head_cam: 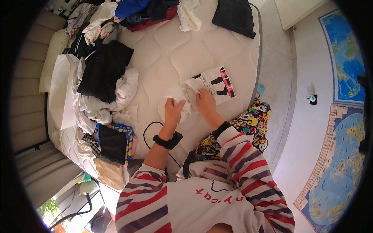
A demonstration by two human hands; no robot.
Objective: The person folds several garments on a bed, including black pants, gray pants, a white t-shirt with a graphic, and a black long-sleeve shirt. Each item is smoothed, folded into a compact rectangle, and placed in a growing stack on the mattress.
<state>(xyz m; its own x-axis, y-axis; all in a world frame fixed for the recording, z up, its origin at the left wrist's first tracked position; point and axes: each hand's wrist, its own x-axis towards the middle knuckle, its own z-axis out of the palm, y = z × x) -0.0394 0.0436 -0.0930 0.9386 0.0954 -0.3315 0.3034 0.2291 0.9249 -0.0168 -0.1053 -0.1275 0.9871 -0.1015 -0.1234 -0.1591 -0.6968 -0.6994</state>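
Note:
A white printed garment [217, 94] lies partly flat on the quilted mattress [186, 55] in front of me. Its print shows black legs and a pink-and-black checked band. The end nearer my hands is bunched up. My left hand [174, 112] pinches crumpled white cloth [177, 93] between thumb and fingers. Just to the right, my right hand [205, 100] grips a raised fold of white cloth [194, 86]. The bunching hides whether both hands hold one piece. Black bands circle both wrists.
Heaped clothes [126, 84] with a black garment [105, 70] on top lie left. Closer stands a folded stack [113, 144] beside brown paper [110, 173]. A black cord [147, 128] loops near my left wrist. Black folded clothing [234, 19] lies at the far right.

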